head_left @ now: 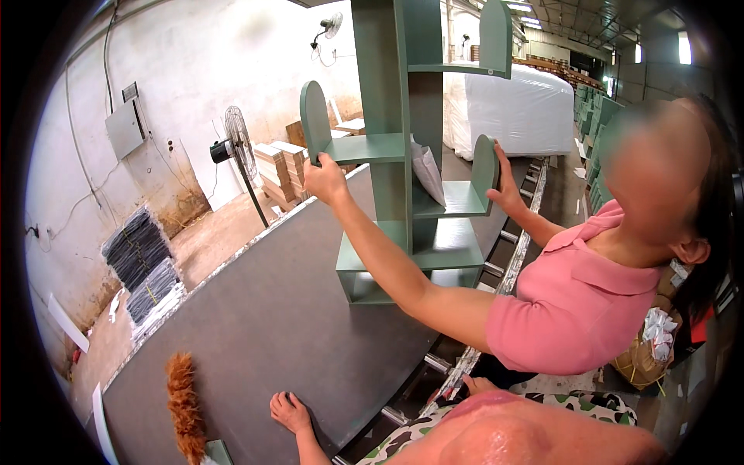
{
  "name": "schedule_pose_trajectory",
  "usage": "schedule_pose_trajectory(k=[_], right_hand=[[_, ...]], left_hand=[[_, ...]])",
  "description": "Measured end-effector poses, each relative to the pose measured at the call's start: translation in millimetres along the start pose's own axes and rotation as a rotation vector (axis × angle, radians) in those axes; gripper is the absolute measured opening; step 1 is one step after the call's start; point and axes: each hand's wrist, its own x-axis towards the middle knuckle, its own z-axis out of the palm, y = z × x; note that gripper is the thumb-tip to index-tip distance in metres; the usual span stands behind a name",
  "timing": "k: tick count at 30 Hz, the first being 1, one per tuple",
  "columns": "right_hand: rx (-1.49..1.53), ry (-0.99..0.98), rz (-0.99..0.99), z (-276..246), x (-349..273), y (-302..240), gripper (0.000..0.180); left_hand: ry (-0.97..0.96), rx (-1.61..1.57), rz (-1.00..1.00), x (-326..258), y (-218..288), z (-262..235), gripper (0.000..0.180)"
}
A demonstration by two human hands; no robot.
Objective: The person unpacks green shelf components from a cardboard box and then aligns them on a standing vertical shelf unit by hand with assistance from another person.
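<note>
My left hand (291, 411) rests on the dark grey tabletop (256, 318), palm down, with its fingers apart and nothing in them. To its left lies a fluffy brown duster (184, 407), and a small green piece (218, 452) shows by its lower end. My right hand (479, 384) is mostly hidden at the lower middle, beside camouflage cloth (593, 404); only a bit of its fingers shows. A tall green shelf unit (387, 194) stands upright on the table, steadied by a co-worker's two hands, one on each rounded side panel. A whitish packet (427, 174) leans inside it.
The co-worker in a pink shirt (573, 302) stands close on the right. Metal rollers (439, 363) line the table's right edge. Beyond are a wrapped white bundle (515, 112), a standing fan (240, 147), stacked boards (273, 167) and dark strapped bundles (138, 252).
</note>
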Motion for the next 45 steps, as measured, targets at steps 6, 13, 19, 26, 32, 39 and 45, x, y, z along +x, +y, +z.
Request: schedule_pose_trajectory(k=[6,13,19,26,32,39,45], right_hand=[[-0.072,0.047,-0.090,15.2,1.6,14.9,0.062],[-0.223,0.002,-0.301,13.8,-8.4,48.5,0.032],[0.047,-0.009,0.038,-4.4,-11.0,-6.9,0.054],[0.132,-0.002,0.097,-7.1,-8.9,-16.3,0.061],[0.154,0.009,0.123,-9.3,-13.3,-22.1,0.060],[0.064,-0.031,0.135,-1.4,-6.1,4.6,0.062],[0.013,-0.031,0.100,3.3,-1.9,19.5,0.062]], left_hand=[[-0.003,0.021,0.003,0.0,-7.9,-4.0,0.021],[-0.020,0.037,0.019,2.6,5.6,-1.0,0.021],[-0.002,0.052,0.019,2.6,5.1,-6.5,0.021],[-0.002,0.062,0.028,2.9,5.2,-6.2,0.021],[-0.004,0.059,0.027,3.7,5.9,-4.6,0.021],[-0.008,0.058,0.017,5.3,7.4,-5.4,0.022],[-0.008,0.066,0.015,5.3,6.0,-5.1,0.022]])
